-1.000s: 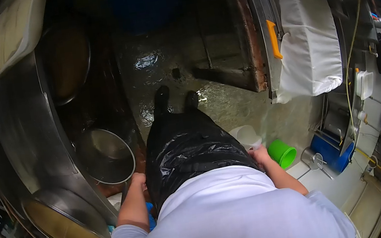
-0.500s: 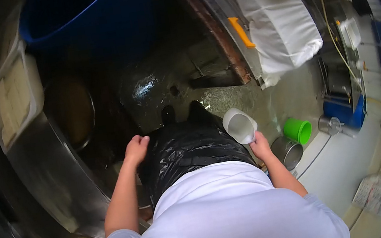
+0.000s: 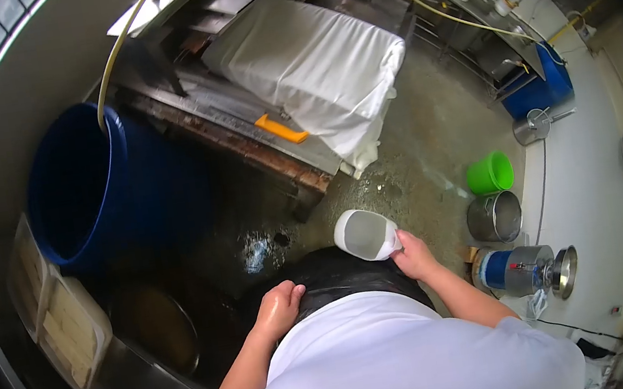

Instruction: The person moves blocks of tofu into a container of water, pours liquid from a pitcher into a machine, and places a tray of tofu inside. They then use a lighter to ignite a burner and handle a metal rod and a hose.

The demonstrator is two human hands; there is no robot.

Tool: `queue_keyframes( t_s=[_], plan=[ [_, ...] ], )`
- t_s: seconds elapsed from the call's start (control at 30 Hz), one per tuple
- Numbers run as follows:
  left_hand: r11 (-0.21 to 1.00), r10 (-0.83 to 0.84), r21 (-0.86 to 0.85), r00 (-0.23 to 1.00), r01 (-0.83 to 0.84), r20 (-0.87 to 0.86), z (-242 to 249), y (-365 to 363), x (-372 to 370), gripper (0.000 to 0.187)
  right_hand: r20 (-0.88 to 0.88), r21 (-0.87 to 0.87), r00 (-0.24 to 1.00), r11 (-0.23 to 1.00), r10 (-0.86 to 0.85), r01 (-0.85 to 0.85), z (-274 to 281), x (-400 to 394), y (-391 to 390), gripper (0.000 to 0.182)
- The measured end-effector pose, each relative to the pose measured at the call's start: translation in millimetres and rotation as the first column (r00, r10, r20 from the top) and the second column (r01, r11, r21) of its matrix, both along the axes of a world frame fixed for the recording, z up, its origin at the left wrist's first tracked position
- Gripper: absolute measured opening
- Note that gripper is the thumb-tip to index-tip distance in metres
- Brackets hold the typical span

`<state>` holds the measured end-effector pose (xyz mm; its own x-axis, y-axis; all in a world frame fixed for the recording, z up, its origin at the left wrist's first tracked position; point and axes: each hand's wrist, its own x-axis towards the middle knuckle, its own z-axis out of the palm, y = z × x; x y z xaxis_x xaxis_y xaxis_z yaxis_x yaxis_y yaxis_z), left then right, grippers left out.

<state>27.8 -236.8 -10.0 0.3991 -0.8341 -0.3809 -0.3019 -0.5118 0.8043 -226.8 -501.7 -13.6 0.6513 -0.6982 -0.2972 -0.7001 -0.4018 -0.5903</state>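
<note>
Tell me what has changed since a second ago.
The right hand has lifted the white scoop from beside the green bucket to in front of the black apron. The left hand came up, empty. The scoop stays gripped.

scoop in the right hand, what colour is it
White scoop, held by the right hand; the head view shows it.

white scoop [image 3: 366, 234], blue barrel [image 3: 79, 187], green bucket [image 3: 490, 173], orange handle [image 3: 281, 129]

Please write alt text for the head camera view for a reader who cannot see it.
Seen from above, a person's right hand holds a white scoop while the left hand rests empty on a black apron. Around them: wet floor, blue barrel, green bucket.
</note>
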Motion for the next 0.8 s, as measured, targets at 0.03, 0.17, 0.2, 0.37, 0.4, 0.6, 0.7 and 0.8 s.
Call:
queue_keyframes(
  t_s=[0.03, 0.17, 0.2, 0.37, 0.4, 0.6, 0.7, 0.8],
  plan=[
    [1.000, -0.005, 0.009, 0.999, 0.005, 0.035, 0, -6, -2, 0.036, 0.026, 0.053, 0.999, 0.998, -0.019, 0.018, 7, 0, -3, 0.040],
    [0.998, -0.009, 0.069, 0.970, -0.009, 0.245, 9, -45, -2, 0.034, 0.205, 0.181, 0.975, 0.982, -0.090, 0.053, 27, -4, -21, 0.039],
    [0.998, -0.020, 0.068, 0.964, 0.002, 0.263, 22, -60, -4, 0.034, 0.280, 0.265, 0.952, 0.963, -0.125, 0.048, 30, -7, -26, 0.040],
    [0.991, -0.107, -0.056, 0.975, 0.120, 0.196, 95, -141, -44, 0.029, 0.504, 0.506, 0.815, 0.863, -0.285, -0.012, 59, -15, -63, 0.038],
    [0.976, -0.180, -0.085, 0.963, 0.200, 0.202, 102, -157, -55, 0.029, 0.556, 0.529, 0.778, 0.847, -0.292, -0.060, 63, -19, -73, 0.036],
    [0.949, -0.288, -0.064, 0.934, 0.307, 0.211, 102, -236, -101, 0.033, 0.573, 0.643, 0.726, 0.758, -0.381, -0.110, 88, -66, -126, 0.035],
    [0.950, -0.273, -0.067, 0.918, 0.304, 0.289, 97, -260, -102, 0.032, 0.577, 0.620, 0.691, 0.784, -0.435, -0.025, 83, -86, -148, 0.036],
    [0.977, -0.206, 0.006, 0.926, 0.215, 0.316, 105, -285, -100, 0.030, 0.566, 0.324, 0.767, 0.937, -0.303, 0.131, 45, -106, -179, 0.045]
  ],
)
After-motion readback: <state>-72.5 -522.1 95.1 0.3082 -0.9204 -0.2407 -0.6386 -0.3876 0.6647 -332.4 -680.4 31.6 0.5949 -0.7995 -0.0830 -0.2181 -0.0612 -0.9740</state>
